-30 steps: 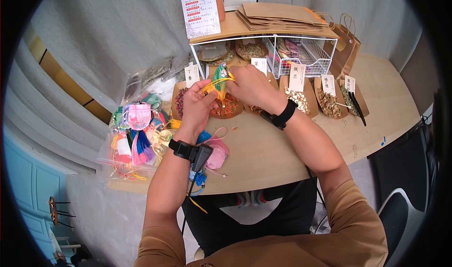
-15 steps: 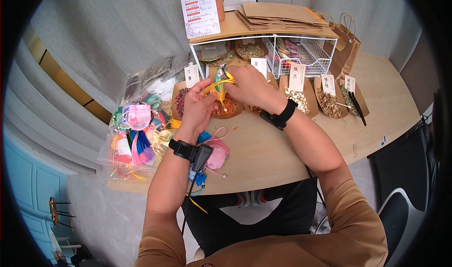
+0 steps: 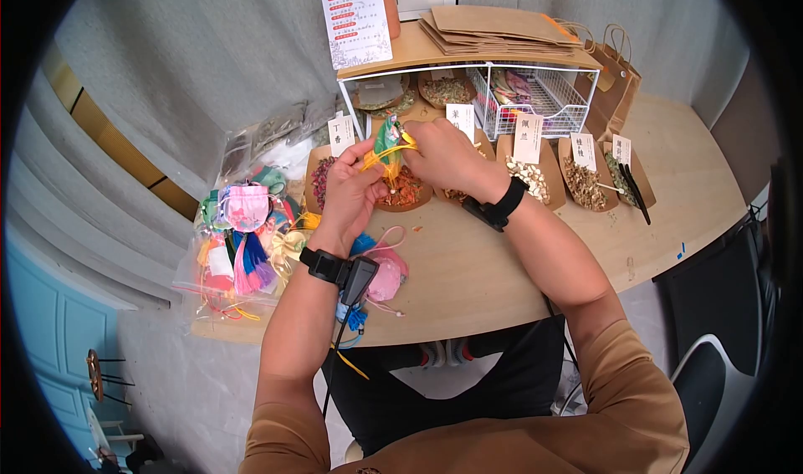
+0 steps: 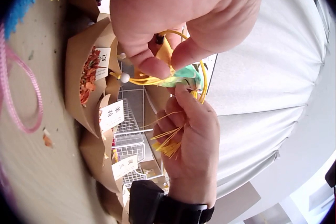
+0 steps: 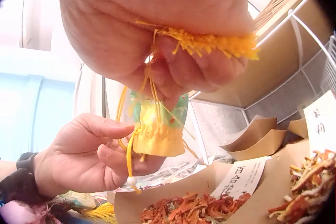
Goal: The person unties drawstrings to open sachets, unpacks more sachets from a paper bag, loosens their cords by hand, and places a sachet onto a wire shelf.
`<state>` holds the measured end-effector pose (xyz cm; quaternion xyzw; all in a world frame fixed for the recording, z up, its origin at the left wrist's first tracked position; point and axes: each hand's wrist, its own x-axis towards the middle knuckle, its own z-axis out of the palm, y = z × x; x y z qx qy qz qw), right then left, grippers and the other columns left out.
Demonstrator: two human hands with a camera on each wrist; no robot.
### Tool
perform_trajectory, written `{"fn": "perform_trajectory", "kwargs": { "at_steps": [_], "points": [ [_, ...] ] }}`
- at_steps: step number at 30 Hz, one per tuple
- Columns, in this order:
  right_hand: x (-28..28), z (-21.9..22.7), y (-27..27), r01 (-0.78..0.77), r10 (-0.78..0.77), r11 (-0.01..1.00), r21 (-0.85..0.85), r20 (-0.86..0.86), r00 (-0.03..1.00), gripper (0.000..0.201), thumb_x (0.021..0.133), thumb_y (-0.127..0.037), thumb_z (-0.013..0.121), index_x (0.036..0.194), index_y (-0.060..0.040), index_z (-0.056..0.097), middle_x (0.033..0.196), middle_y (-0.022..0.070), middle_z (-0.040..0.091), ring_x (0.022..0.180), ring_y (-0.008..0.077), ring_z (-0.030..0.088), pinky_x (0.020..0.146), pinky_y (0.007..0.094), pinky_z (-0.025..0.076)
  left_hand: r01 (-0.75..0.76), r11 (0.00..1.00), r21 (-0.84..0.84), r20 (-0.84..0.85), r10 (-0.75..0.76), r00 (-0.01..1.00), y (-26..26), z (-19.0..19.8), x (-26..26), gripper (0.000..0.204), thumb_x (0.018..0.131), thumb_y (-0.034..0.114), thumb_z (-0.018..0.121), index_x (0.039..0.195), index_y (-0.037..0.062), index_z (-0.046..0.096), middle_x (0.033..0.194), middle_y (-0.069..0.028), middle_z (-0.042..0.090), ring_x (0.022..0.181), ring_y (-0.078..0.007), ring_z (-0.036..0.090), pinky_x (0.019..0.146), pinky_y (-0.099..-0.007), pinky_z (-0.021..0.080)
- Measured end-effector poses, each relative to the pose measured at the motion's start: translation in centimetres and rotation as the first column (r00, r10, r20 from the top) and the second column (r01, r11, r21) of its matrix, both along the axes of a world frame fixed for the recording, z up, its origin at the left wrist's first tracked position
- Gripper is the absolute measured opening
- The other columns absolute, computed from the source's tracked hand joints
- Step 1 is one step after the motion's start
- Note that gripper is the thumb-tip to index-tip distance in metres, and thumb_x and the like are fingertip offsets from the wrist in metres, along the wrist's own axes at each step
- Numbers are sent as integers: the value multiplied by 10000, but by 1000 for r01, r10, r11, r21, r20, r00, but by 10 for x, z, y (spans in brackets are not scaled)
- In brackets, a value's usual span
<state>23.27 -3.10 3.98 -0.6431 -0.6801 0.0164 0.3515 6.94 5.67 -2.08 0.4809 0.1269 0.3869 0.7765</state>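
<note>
Over the dried-herb trays, both hands hold a small green and yellow drawstring pouch (image 3: 387,146). The left hand (image 3: 347,191) pinches its gathered yellow end between thumb and fingers. At the green end, the right hand (image 3: 452,154) grips the pouch, with a yellow tassel (image 5: 215,45) hanging out of its curled fingers. In the right wrist view the ruffled mouth points down. Yellow cords loop around the pouch, and a white bead (image 5: 133,180) dangles from them. Beneath is a paper tray of orange-red dried petals (image 3: 401,191).
On the left lies a clear bag of colourful pouches and tassels (image 3: 247,206). A pink pouch (image 3: 385,277) rests near the left wrist. More labelled herb trays (image 3: 585,181) line the right, black tongs (image 3: 636,194) among them. Behind stand a white wire basket (image 3: 544,97) and a wooden shelf (image 3: 410,47).
The pouch turns slightly between the fingers and its yellow cords shift a little. Both hands keep nearly the same place and hold.
</note>
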Motion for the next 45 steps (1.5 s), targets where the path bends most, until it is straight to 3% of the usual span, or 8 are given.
{"fn": "perform_trajectory", "kwargs": {
  "at_steps": [10, 14, 19, 25, 29, 33, 38, 45],
  "points": [
    [-2, 6, -2, 49, -42, 995, -91, 77, 996, 307, 774, -236, 582, 864, 55, 615, 788, 274, 635, 779, 418, 631, 715, 482, 504, 29, 1000, 5, -1, -29, 1000, 2, -2, -1, 354, 863, -57, 559, 1202, 6, 479, 908, -74, 621, 647, -93, 580, 520, -225, 501],
    [1, 2, 1, 40, -34, 997, -66, 85, 996, 283, 779, -223, 575, 859, 45, 614, 778, 271, 634, 774, 424, 628, 710, 488, 504, -13, 1000, -16, -37, 12, 999, -5, 4, 0, 346, 869, -37, 568, 1201, 23, 490, 905, -43, 617, 650, -71, 564, 498, -210, 467],
    [1, 0, 1, 24, -25, 999, 28, 69, 997, 233, 761, -162, 597, 859, 49, 607, 708, 266, 608, 717, 437, 608, 683, 485, 489, -51, 999, -5, -77, 51, 996, -3, 2, 1, 299, 891, -9, 554, 1185, 13, 508, 1010, -46, 645, 678, -50, 585, 465, -174, 451],
    [0, -1, 2, 51, -51, 995, 84, -8, 999, 252, 752, -134, 604, 954, 17, 602, 719, 262, 612, 733, 439, 609, 681, 491, 487, -42, 999, -31, -67, 39, 997, -2, 0, 1, 273, 915, 40, 556, 1186, 42, 523, 949, -25, 624, 664, -52, 551, 498, -196, 432],
    [-3, -1, 1, -14, 12, 999, 47, 42, 999, 273, 757, -142, 604, 987, 4, 609, 715, 259, 614, 707, 433, 611, 663, 481, 492, -41, 999, -20, -40, 40, 998, 1, -4, 2, 252, 917, 29, 550, 1168, 24, 527, 953, -42, 625, 642, -59, 549, 492, -200, 440],
    [-7, 4, -4, -87, 87, 996, 2, 82, 993, 248, 763, -164, 612, 925, 23, 618, 688, 247, 613, 663, 416, 614, 631, 463, 494, -140, 987, 73, -119, 148, 982, -2, -1, 4, 238, 899, -6, 566, 1136, 10, 542, 936, -51, 622, 599, -57, 529, 471, -184, 434],
    [-7, 2, -2, -73, 66, 995, 75, 91, 994, 242, 754, -183, 628, 869, 29, 622, 670, 233, 611, 637, 391, 615, 600, 434, 490, -139, 985, 102, -140, 152, 978, 0, -2, 3, 239, 894, -11, 568, 1131, 1, 540, 929, -57, 625, 600, -60, 536, 463, -191, 437],
    [0, 10, -4, -176, 177, 984, 32, -41, 983, 235, 710, -140, 647, 886, 11, 609, 738, 239, 624, 744, 425, 609, 671, 481, 481, -97, 993, -71, -53, 93, 994, -1, 0, 1, 188, 902, 10, 562, 1089, 19, 545, 838, -42, 616, 593, -78, 545, 467, -220, 470]
  ]
}}
